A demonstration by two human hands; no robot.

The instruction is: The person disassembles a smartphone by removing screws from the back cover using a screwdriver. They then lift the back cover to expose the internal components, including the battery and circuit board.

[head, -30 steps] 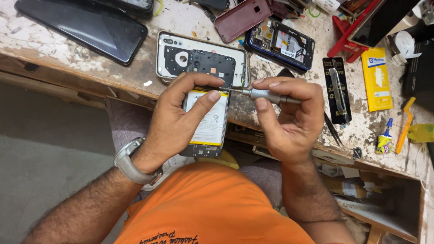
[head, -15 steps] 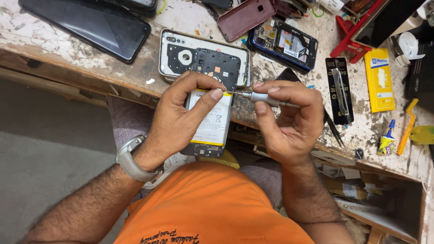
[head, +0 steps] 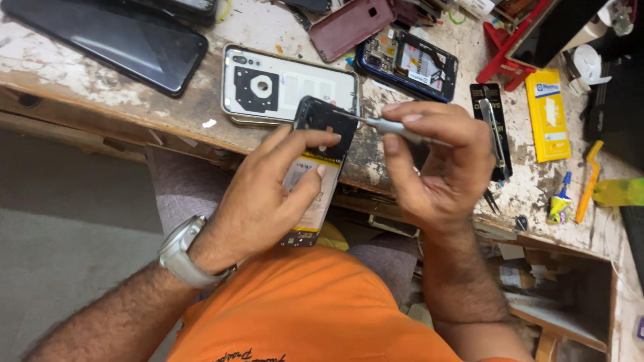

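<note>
My left hand (head: 268,194) grips an opened phone (head: 315,171) with its back off, the white and yellow battery showing, held upright over my lap. My right hand (head: 436,167) holds a slim metal screwdriver (head: 396,127) whose tip touches the phone's dark upper part. A white back cover (head: 282,87) lies on the worn bench just behind the phone.
On the bench lie a black phone (head: 114,40), a maroon case (head: 349,27), another opened phone (head: 409,64), a black strip (head: 493,127), a yellow packet (head: 547,114), a small glue tube (head: 560,201) and a red stand (head: 510,47). The bench edge (head: 100,114) runs in front of me.
The phone in my left hand has tilted and risen, its dark top now standing in front of the white cover. My right hand with the screwdriver has followed to its top edge.
</note>
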